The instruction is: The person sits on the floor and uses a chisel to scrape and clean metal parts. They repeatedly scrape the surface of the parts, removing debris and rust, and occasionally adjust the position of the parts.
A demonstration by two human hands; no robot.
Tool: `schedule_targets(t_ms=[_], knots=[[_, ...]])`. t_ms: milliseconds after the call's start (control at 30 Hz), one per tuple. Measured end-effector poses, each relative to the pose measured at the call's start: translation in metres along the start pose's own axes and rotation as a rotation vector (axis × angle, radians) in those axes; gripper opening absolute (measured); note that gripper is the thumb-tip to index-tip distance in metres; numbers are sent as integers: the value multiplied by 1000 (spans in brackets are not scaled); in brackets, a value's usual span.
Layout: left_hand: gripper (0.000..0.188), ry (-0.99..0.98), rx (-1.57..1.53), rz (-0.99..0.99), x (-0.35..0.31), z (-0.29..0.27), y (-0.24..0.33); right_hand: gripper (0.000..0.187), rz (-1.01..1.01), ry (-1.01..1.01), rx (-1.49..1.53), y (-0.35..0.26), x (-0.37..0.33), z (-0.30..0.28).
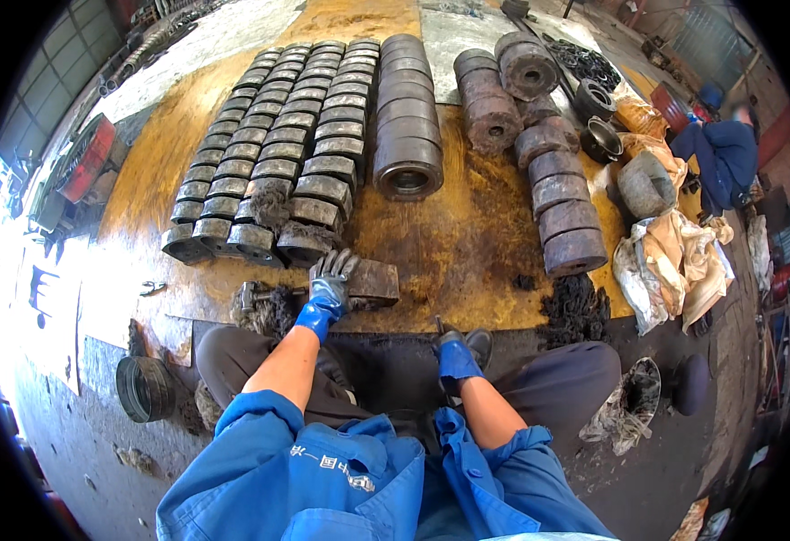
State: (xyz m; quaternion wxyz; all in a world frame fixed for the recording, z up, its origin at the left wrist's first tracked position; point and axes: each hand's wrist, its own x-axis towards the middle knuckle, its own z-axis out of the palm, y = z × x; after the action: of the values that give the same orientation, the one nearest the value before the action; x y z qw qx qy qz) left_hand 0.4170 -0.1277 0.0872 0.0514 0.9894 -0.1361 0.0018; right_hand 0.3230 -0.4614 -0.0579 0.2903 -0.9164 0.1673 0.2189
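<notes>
My left hand (pixel 330 281), in a grey-and-blue glove, lies with its fingers stretched out over the left end of a dark metal block (pixel 375 283). The block sits on the stained yellow sheet, just in front of the rows. My right hand (pixel 454 356), gloved in blue, is low between my knees beside my shoe. Its fingers are closed around something thin and dark whose tip points away from me; I cannot make out what it is. A hammer-like metal tool (pixel 249 296) and a dark fibrous wad (pixel 273 308) lie left of the block.
Several rows of metal blocks (pixel 273 144) and a row of metal cylinders (pixel 407 126) extend away from me. Rusty cylinders (pixel 564 194) stand at right, near crumpled sacks (pixel 674 266). Black fibre (pixel 577 311) lies by my right knee, a tin (pixel 144 388) at left. Another person (pixel 719 158) sits far right.
</notes>
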Motion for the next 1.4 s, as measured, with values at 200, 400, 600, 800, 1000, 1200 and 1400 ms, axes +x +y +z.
schedule_targets(t_ms=[200,400,600,800,1000,1200,1400], knots=[[108,6,17,6,4,4,-5,49,-117,-590,1865,59,2,17],[104,115,-14,65,10,22,-5,36,-212,-52,629,27,-25,-16],[111,166,-82,137,7,10,-1,23,-19,118,57,-52,-56,-61],[109,271,-133,202,7,15,-9,30,79,66,414,-99,-90,-115],[108,299,-103,284,3,18,-28,29,85,-93,451,-102,-79,-96],[108,353,-111,365,2,26,-49,24,-136,-26,637,-95,-55,-48],[106,264,-177,256,-24,22,-73,23,-301,-246,898,-96,-65,-51]])
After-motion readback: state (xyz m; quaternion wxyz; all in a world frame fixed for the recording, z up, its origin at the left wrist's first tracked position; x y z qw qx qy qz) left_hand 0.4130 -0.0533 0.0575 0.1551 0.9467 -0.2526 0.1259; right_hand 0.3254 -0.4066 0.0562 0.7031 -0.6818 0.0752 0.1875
